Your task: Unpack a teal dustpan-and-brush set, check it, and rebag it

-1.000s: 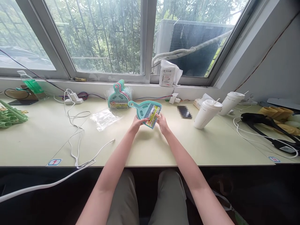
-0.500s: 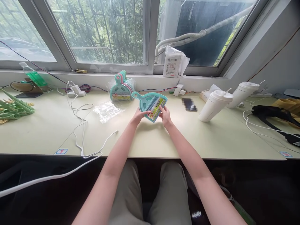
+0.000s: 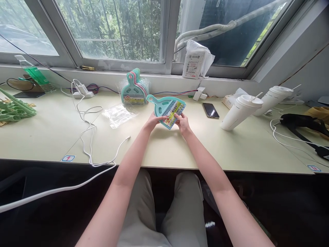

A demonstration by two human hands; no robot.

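A teal dustpan (image 3: 159,104) with a brush and a yellow printed label is held tilted above the table, its handle pointing to the upper left. My left hand (image 3: 154,120) grips its lower left side, thumb across the front. At its lower right edge, my right hand (image 3: 182,122) is closed on it by the label, fingers partly behind it. Behind and to the left stands a stack of similar dustpans (image 3: 133,90), teal and pink, in clear plastic. A crumpled clear plastic bag (image 3: 118,116) lies flat in front of that stack.
White cables (image 3: 89,144) run over the table's left part. A phone (image 3: 210,110), two white lidded cups (image 3: 240,111) with straws and a black strap (image 3: 295,125) are on the right. Green items (image 3: 16,108) and a tilted bottle (image 3: 36,73) lie at the left.
The camera view has shifted slightly, so the scene sits higher in the picture. Both hands still hold the dustpan, in nearly the same pose. The phone now shows unblurred.
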